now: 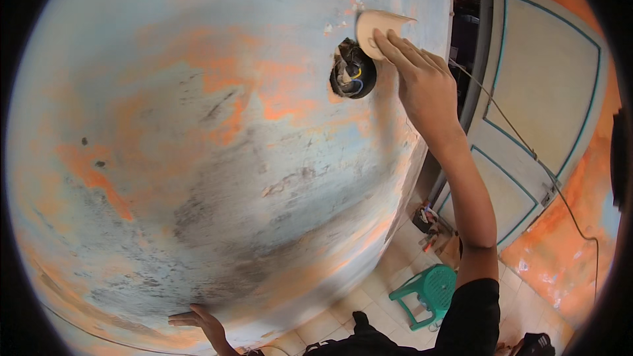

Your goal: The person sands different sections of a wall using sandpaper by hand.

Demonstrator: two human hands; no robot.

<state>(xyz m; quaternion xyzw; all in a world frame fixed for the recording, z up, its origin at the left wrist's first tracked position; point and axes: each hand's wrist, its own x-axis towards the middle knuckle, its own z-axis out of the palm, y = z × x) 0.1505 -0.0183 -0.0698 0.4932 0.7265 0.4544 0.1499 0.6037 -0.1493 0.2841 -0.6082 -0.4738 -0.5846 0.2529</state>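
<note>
My right hand (pixel 420 76) presses a beige sheet, likely sandpaper (pixel 372 24), against the painted wall (pixel 296 158) with its fingertips. One edge of the sheet curls away from the surface. Just below and left of it is a round hole (pixel 365 79) with a black electrical box inside, and a yellow and a blue wire show there. Low on the left, my left hand (pixel 205 324) leans on the wall, thumb apart from its straight fingers, holding nothing. Pale blue paint is worn to orange and grey patches between the hands.
A cream door (pixel 544 69) with teal trim stands on the right, a cable (pixel 509 121) strung across it. On the tiled floor (pixel 341 309) are a green plastic stool (pixel 435 282) and a small black container (pixel 424 220) among clutter. Another cable (pixel 99 338) runs along the lower left.
</note>
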